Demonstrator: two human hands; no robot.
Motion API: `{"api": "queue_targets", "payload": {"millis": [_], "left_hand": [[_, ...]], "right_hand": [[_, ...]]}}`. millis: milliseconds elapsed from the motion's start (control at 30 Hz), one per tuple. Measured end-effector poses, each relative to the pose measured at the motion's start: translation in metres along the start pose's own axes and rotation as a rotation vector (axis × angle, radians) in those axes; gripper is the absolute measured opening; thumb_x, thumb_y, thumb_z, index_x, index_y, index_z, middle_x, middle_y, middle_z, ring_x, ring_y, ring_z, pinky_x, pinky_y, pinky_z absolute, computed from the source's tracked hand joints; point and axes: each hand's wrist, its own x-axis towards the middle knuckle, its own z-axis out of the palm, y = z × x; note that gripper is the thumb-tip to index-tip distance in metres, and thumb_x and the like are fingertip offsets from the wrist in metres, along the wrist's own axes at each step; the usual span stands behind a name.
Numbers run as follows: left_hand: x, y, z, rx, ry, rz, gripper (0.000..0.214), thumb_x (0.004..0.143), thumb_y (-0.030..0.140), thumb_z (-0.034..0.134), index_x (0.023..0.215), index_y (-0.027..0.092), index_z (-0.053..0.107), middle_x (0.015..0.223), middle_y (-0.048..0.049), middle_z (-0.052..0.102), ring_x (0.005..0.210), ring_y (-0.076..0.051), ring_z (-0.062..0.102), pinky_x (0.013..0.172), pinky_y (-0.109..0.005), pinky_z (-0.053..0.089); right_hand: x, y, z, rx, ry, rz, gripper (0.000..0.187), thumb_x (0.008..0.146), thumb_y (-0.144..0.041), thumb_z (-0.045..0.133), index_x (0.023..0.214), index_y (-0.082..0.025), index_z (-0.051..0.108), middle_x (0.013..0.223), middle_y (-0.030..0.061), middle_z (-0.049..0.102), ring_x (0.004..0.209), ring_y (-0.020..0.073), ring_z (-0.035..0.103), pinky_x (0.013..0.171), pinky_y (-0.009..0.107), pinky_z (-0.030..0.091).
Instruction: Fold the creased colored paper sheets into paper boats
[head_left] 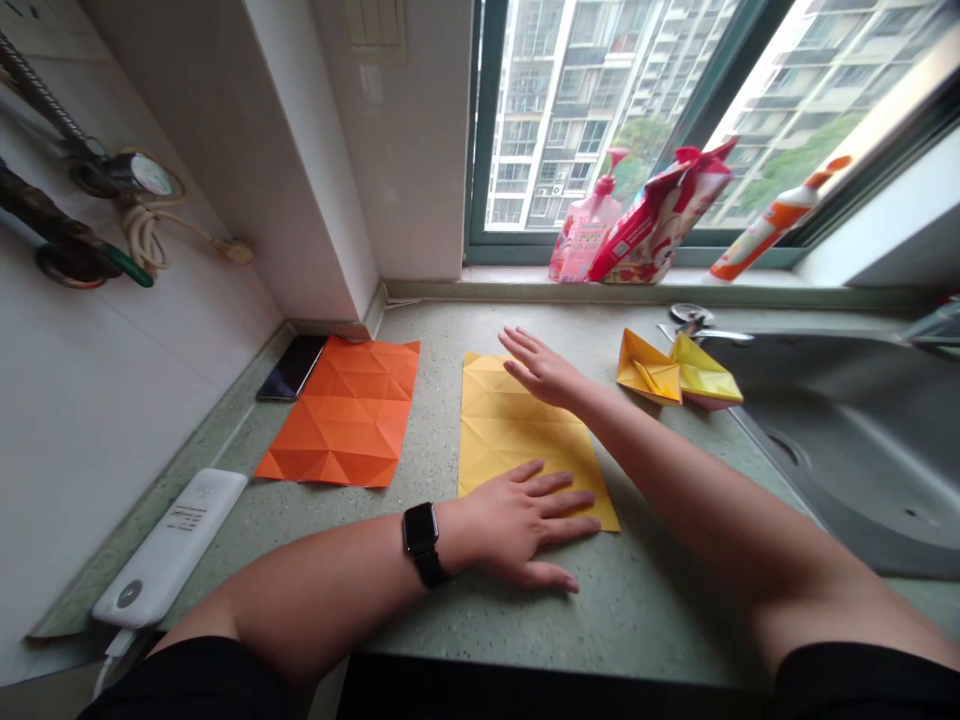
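Observation:
A sheet of yellow paper [499, 430] marked with fold creases lies flat on the counter in front of me. My left hand [529, 525], with a black watch [421, 540] on its wrist, rests palm down across the sheet's near edge, fingers spread. Over the far part of the paper is my right hand [544, 368], its fingers stretched out; whether it touches the sheet I cannot tell. Left of it lies a creased orange sheet [349, 410]. To the right, by the sink, stand a folded orange-yellow paper shape [646, 370] and a lighter yellow one [703, 372], side by side.
A phone [291, 368] lies beside the orange sheet, and a white power bank [172, 545] with a cable is at the left. The sink [795, 400] bounds the right side. A pink pump bottle [589, 235], a red bag [660, 220] and an orange-white bottle [772, 225] line the windowsill.

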Motion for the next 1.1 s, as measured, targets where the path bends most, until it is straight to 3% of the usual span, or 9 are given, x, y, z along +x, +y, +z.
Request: {"api": "queue_targets", "payload": {"millis": [100, 200, 300, 467, 567, 733, 867, 967, 1100], "left_hand": [[0.001, 0.000, 0.001, -0.012, -0.004, -0.008, 0.076, 0.112, 0.067, 0.046, 0.172, 0.022, 0.044, 0.181, -0.0086, 0.038, 0.171, -0.036, 0.028, 0.142, -0.058, 0.015], [0.001, -0.001, 0.003, -0.021, -0.004, -0.008, 0.076, 0.111, 0.068, 0.047, 0.172, 0.023, 0.045, 0.181, -0.0079, 0.037, 0.171, -0.036, 0.028, 0.142, -0.058, 0.014], [0.000, -0.001, 0.003, -0.031, 0.000, -0.007, 0.077, 0.110, 0.068, 0.049, 0.172, 0.023, 0.045, 0.182, -0.0071, 0.036, 0.171, -0.036, 0.028, 0.142, -0.058, 0.014], [-0.002, -0.001, -0.001, -0.044, -0.008, -0.005, 0.078, 0.110, 0.067, 0.052, 0.172, 0.022, 0.044, 0.183, -0.0075, 0.034, 0.172, -0.036, 0.025, 0.143, -0.057, 0.012], [-0.002, -0.002, -0.003, -0.072, -0.013, -0.012, 0.076, 0.111, 0.065, 0.051, 0.173, 0.023, 0.043, 0.182, -0.0075, 0.035, 0.172, -0.035, 0.025, 0.143, -0.059, 0.013], [0.000, -0.006, -0.003, -0.170, 0.035, -0.004, 0.069, 0.111, 0.058, 0.057, 0.171, 0.024, 0.047, 0.177, -0.0090, 0.045, 0.170, -0.036, 0.030, 0.142, -0.060, 0.016], [-0.004, -0.011, -0.006, -0.220, 0.149, 0.023, 0.069, 0.108, 0.048, 0.067, 0.170, 0.022, 0.048, 0.175, -0.0128, 0.048, 0.169, -0.034, 0.032, 0.139, -0.055, 0.030], [-0.013, -0.013, -0.014, -0.103, 0.239, -0.059, 0.067, 0.102, 0.042, 0.077, 0.162, 0.020, 0.056, 0.171, -0.0187, 0.051, 0.163, -0.035, 0.044, 0.133, -0.052, 0.041], [-0.028, -0.011, -0.026, 0.076, 0.199, -0.152, 0.052, 0.098, 0.042, 0.081, 0.141, 0.017, 0.068, 0.149, -0.0196, 0.068, 0.137, -0.035, 0.066, 0.118, -0.050, 0.054]], "right_hand": [[-0.045, -0.007, 0.010, 0.004, -0.090, -0.060, 0.069, 0.116, -0.059, 0.030, 0.177, -0.029, 0.035, 0.184, 0.0072, 0.032, 0.172, 0.0322, 0.022, 0.139, 0.058, 0.024], [-0.061, -0.004, 0.018, -0.109, -0.176, 0.002, 0.070, 0.115, -0.060, 0.034, 0.177, -0.028, 0.035, 0.185, 0.0103, 0.028, 0.172, 0.0364, 0.022, 0.137, 0.064, 0.021], [-0.047, 0.009, 0.015, -0.207, -0.195, 0.086, 0.070, 0.114, -0.059, 0.034, 0.177, -0.029, 0.034, 0.185, 0.0105, 0.025, 0.172, 0.0361, 0.023, 0.138, 0.063, 0.019], [-0.019, 0.020, -0.003, -0.277, -0.099, 0.345, 0.073, 0.113, -0.053, 0.034, 0.175, -0.014, 0.037, 0.182, 0.0193, 0.033, 0.169, 0.0382, 0.030, 0.136, 0.062, 0.026], [-0.033, 0.008, -0.010, -0.272, 0.041, 0.269, 0.070, 0.112, -0.046, 0.039, 0.171, -0.007, 0.044, 0.177, 0.0218, 0.043, 0.168, 0.0374, 0.035, 0.138, 0.057, 0.027], [-0.091, -0.022, -0.003, -0.155, 0.124, 0.053, 0.052, 0.112, -0.044, 0.048, 0.155, -0.021, 0.067, 0.166, 0.0153, 0.060, 0.155, 0.0342, 0.054, 0.131, 0.054, 0.042], [-0.113, -0.030, 0.006, -0.119, 0.094, 0.128, 0.043, 0.107, -0.039, 0.060, 0.144, -0.023, 0.074, 0.155, 0.0160, 0.068, 0.142, 0.0340, 0.065, 0.124, 0.053, 0.050], [-0.111, -0.028, 0.007, -0.103, 0.074, 0.151, 0.041, 0.107, -0.039, 0.062, 0.143, -0.025, 0.075, 0.155, 0.0142, 0.069, 0.141, 0.0342, 0.065, 0.122, 0.053, 0.050], [-0.108, -0.026, 0.007, -0.095, 0.061, 0.157, 0.044, 0.108, -0.044, 0.059, 0.146, -0.027, 0.073, 0.158, 0.0129, 0.067, 0.144, 0.0358, 0.062, 0.123, 0.056, 0.048]]}}
